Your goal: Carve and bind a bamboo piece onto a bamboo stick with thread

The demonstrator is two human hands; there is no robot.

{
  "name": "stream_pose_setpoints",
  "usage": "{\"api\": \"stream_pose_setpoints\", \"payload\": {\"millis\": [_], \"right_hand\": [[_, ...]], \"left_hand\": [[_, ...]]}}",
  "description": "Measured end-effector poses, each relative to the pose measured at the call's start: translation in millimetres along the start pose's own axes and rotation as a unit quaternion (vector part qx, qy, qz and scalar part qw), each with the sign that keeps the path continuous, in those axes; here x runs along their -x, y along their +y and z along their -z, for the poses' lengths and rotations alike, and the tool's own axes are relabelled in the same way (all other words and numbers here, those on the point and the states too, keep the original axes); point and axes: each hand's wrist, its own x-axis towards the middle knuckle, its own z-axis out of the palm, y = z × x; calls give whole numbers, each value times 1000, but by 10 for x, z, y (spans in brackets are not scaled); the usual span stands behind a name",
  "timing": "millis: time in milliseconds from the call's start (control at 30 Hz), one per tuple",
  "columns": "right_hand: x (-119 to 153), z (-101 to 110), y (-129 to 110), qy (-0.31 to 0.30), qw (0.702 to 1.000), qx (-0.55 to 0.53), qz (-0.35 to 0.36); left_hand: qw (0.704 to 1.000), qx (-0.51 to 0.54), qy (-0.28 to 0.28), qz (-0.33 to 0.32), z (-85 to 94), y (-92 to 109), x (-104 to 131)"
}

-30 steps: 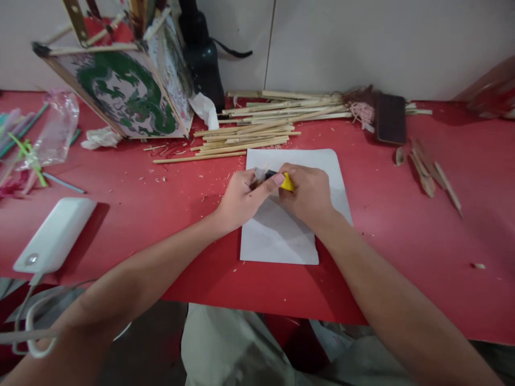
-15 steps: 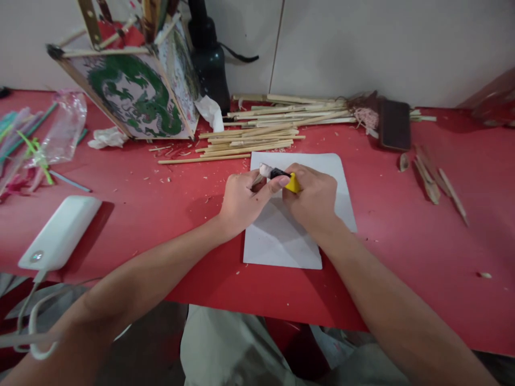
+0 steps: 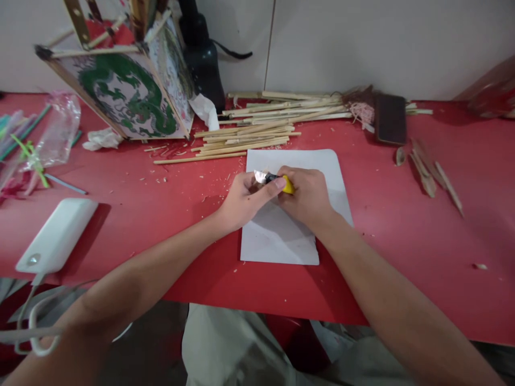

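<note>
My right hand (image 3: 308, 195) is closed round the yellow handle of a utility knife (image 3: 288, 185), whose black neck and shiny blade point left. Against the knife near the handle's front presses the thumb of my left hand (image 3: 243, 201). The other fingers of that hand curl inward below the blade, and whatever lies between them is hidden. Both hands are over a white sheet of paper (image 3: 277, 241) lying on the red table (image 3: 169, 198).
Behind the paper lie thin wooden sticks (image 3: 245, 140). A dragon-painted holder (image 3: 124, 96) and a dark bottle (image 3: 203, 69) stand at the back. A white power bank (image 3: 58, 233) sits left, with a dark phone-like object (image 3: 390, 119) and wood pieces (image 3: 422, 174) to the right.
The view has shifted slightly, so everything sits a little further left. The knife blade has tilted and now catches the light. Both hands keep nearly the same hold.
</note>
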Motion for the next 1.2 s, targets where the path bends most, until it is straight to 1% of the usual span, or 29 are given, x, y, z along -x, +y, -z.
{"api": "stream_pose_setpoints", "payload": {"millis": [67,167,333,467,533,633,733,800,900,967,1033,1133,1200], "right_hand": [[0,-3,6,6,1000,15,-10],[6,-1,12,19,999,37,-12],[24,-3,-12,50,997,59,-17],[29,-24,-49,91,994,54,-6],[29,-32,-55,93,994,49,-2],[27,-35,-39,72,997,28,10],[21,-27,-10,43,999,4,21],[17,-20,1,26,999,-2,24],[16,-13,-5,18,1000,9,21],[20,-13,-21,22,999,25,17],[24,-14,-40,32,999,36,14],[26,-8,-64,44,998,48,5],[25,-4,-72,46,997,59,-11]], "left_hand": [[1000,-27,14,-8,12,-6,-3],[994,-91,52,-18,13,-14,21],[974,-193,111,-51,-6,-21,75],[963,-219,140,-65,5,-33,74],[962,-221,145,-69,15,-35,67],[970,-199,127,-63,12,-35,66],[990,-117,70,-30,-15,-38,72],[997,-61,37,-8,-33,-44,72],[999,-37,24,-1,-41,-51,66],[998,-62,30,-14,-32,-47,65],[991,-116,53,-33,-14,-33,68],[968,-223,105,-55,15,-2,75],[949,-284,120,-65,28,16,74]]}}
